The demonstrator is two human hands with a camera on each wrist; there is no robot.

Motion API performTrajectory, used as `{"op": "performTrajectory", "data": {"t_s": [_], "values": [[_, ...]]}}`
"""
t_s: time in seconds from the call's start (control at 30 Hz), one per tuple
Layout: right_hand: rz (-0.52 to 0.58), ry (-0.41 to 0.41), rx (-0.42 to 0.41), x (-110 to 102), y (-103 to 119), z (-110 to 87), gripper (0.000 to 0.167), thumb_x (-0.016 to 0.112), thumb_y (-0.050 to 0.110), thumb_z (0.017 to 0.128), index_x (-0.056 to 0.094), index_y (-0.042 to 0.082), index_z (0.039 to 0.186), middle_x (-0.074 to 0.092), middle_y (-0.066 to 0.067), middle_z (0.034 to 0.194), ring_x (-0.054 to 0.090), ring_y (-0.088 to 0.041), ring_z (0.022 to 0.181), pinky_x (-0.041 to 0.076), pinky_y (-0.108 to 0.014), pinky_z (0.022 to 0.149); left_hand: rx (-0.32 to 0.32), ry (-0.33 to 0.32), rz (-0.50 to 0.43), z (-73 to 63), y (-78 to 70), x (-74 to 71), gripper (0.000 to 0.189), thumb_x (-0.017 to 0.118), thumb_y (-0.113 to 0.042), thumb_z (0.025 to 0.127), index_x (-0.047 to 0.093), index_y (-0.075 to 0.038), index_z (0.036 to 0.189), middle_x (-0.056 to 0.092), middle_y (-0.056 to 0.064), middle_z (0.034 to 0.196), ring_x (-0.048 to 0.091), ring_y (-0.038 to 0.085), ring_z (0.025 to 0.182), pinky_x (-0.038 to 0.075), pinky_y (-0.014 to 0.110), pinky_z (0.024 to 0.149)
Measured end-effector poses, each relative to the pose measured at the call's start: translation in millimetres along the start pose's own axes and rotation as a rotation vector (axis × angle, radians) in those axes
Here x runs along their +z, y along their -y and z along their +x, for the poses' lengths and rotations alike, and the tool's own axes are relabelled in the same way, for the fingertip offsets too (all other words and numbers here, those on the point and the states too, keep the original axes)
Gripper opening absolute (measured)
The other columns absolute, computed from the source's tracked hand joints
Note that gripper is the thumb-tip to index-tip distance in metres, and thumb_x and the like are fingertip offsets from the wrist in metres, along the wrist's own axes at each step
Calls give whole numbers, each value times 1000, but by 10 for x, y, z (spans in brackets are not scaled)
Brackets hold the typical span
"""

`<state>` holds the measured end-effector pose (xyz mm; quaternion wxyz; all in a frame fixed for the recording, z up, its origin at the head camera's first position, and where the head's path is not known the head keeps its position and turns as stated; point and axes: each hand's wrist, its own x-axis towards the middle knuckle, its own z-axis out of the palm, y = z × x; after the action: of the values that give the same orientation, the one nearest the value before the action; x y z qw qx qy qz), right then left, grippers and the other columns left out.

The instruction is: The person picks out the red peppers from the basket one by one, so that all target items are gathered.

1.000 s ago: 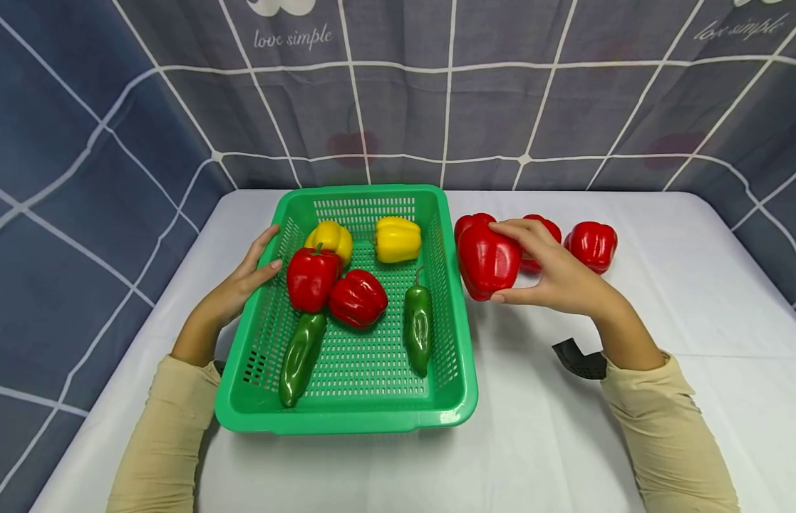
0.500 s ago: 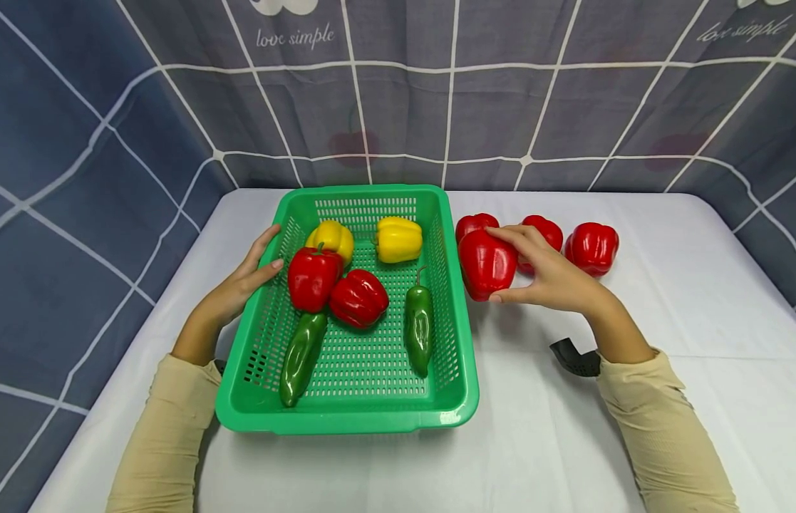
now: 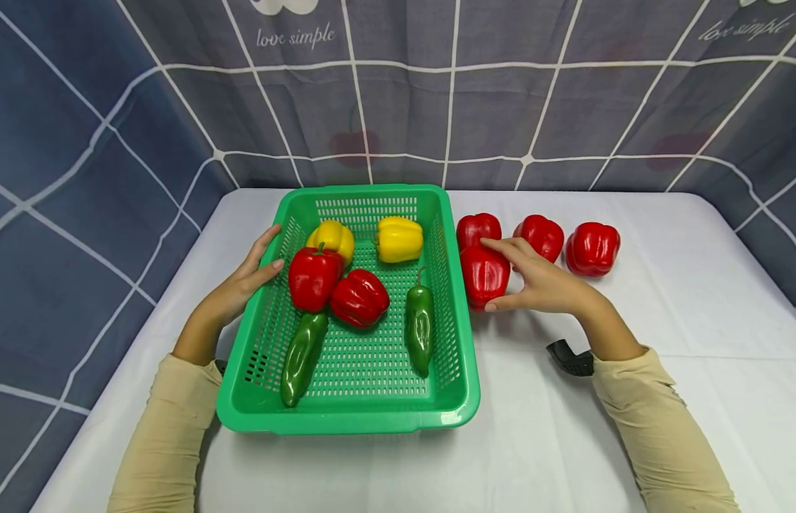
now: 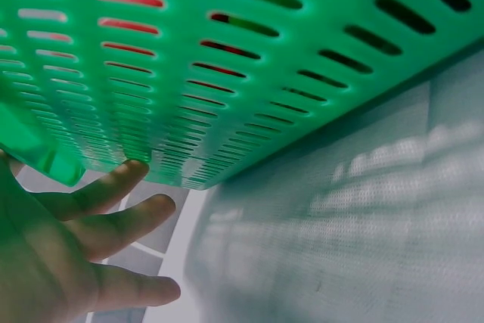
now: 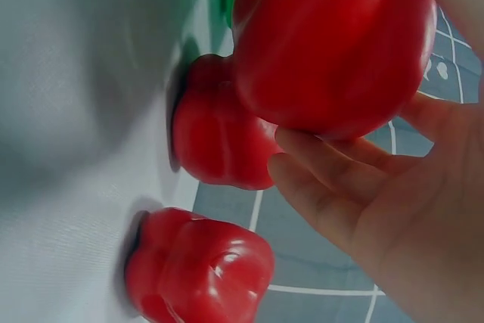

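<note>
My right hand (image 3: pixel 545 281) holds a glossy red bell pepper (image 3: pixel 485 279), thumb on the near side and fingers at the far side. The pepper is just outside the right wall of a green plastic basket (image 3: pixel 464 385). In the right wrist view, this held pepper (image 5: pixel 333 43) fills the top, with fingertips at its lower side. My left hand (image 3: pixel 234 288) rests at the basket's left edge, thumb and forefinger tips at the rim. From the left wrist, its other fingers (image 4: pixel 125 232) extend fairly straight alongside the slotted outer wall (image 4: pixel 174 73).
Inside the basket lie yellow bell peppers (image 3: pixel 399 239), red bell peppers (image 3: pixel 359 299) and long green peppers (image 3: pixel 420 331). Behind the right hand, more red bell peppers (image 3: pixel 593 249) sit on the white cloth (image 3: pixel 693 285). A dark grid-patterned curtain (image 3: pixel 487 107) stands at the back and sides.
My right hand has shifted slightly left and nearer, lowering the held red pepper toward the cloth, so more of the pepper behind shows. The left hand and basket stay put.
</note>
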<state>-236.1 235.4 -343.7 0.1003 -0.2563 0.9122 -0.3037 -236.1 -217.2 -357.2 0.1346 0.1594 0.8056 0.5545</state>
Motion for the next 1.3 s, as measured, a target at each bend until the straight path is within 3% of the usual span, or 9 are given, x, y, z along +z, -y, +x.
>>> {"op": "performTrajectory", "data": {"t_s": [0.43, 0.57, 0.63, 0.7, 0.8, 0.87, 1.03, 1.3], "values": [[5, 43, 20, 44, -6, 17, 94, 78, 39, 69, 25, 19, 144, 33, -14, 131, 32, -32, 123, 42, -55, 90, -7, 3, -3, -3, 2, 1, 64, 37, -22, 97, -3, -28, 147, -11, -1, 152, -8, 26, 137, 9, 61, 106], [16, 62, 33, 59, 2, 24, 95, 78, 40, 67, 25, 19, 144, 32, -15, 132, 31, -33, 124, 43, -55, 89, -20, 6, 15, -10, 1, -7, 63, 36, -24, 98, -3, -30, 147, -10, -1, 152, -1, 26, 136, 28, 40, 105], [21, 79, 46, 69, 5, 30, 97, 79, 40, 66, 25, 19, 144, 32, -15, 131, 31, -33, 124, 43, -55, 89, -24, 6, 17, -10, -1, -9, 62, 35, -25, 98, -3, -30, 147, -10, -2, 152, 1, 26, 136, 31, 38, 103], [21, 96, 54, 84, 0, 37, 99, 79, 41, 65, 25, 18, 144, 32, -15, 130, 31, -33, 123, 43, -54, 90, -21, 4, 14, -8, 1, -9, 63, 36, -24, 98, -3, -30, 147, -10, -1, 152, -2, 26, 136, 26, 43, 106], [14, 112, 52, 104, -14, 41, 101, 80, 41, 64, 24, 18, 144, 33, -14, 128, 31, -32, 122, 42, -54, 91, -10, 2, 3, -2, 3, -5, 64, 37, -23, 97, -3, -29, 147, -11, -1, 153, -7, 26, 137, 11, 60, 106], [7, 112, 39, 114, -23, 45, 101, 81, 40, 64, 23, 17, 144, 33, -14, 127, 32, -31, 121, 42, -54, 92, -3, -1, 4, 0, 5, -5, 64, 37, -22, 97, -2, -28, 147, -11, -1, 153, -9, 25, 138, 5, 63, 105], [6, 115, 16, 123, -36, 36, 102, 82, 36, 63, 23, 16, 144, 32, -15, 128, 31, -31, 122, 41, -54, 93, 7, 1, 10, 11, 3, -4, 64, 37, -22, 97, -2, -27, 147, -11, -1, 153, -11, 25, 138, 2, 64, 105], [23, 190, 52, 103, -41, 30, 105, 83, 30, 62, 20, 19, 145, 22, -15, 135, 23, -34, 127, 45, -50, 91, 8, -4, 11, 5, 6, -6, 64, 38, -22, 97, -2, -26, 147, -11, -2, 153, -12, 25, 138, 0, 65, 104]]}}
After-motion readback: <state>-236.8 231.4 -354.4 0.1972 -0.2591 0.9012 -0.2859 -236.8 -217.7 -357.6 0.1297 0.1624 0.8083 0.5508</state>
